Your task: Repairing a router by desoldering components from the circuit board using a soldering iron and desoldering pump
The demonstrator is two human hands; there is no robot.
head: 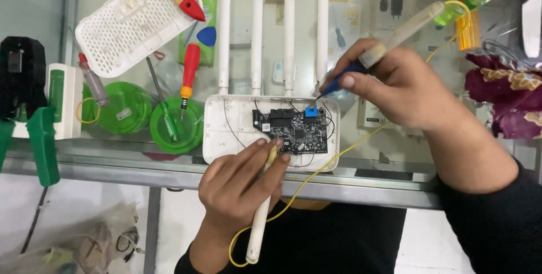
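Left hand clamps a white probe on the circuit board; right hand grips another at two o'clock. Judgement: steady tips, avoid bridging contacts.

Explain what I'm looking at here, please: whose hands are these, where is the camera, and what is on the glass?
There is one picture, from a camera on the person's head, looking down. No machine: two bare hands. On the glass counter lies an opened white plastic router with four upright antennas, its black circuit board exposed. The left hand holds a white pen-shaped probe with a yellow wire, tip at the board's lower edge. The right hand holds a second pale probe with a blue tip near the board's upper right corner. To the left lie a perforated white cover, screwdrivers and two green round tubs.
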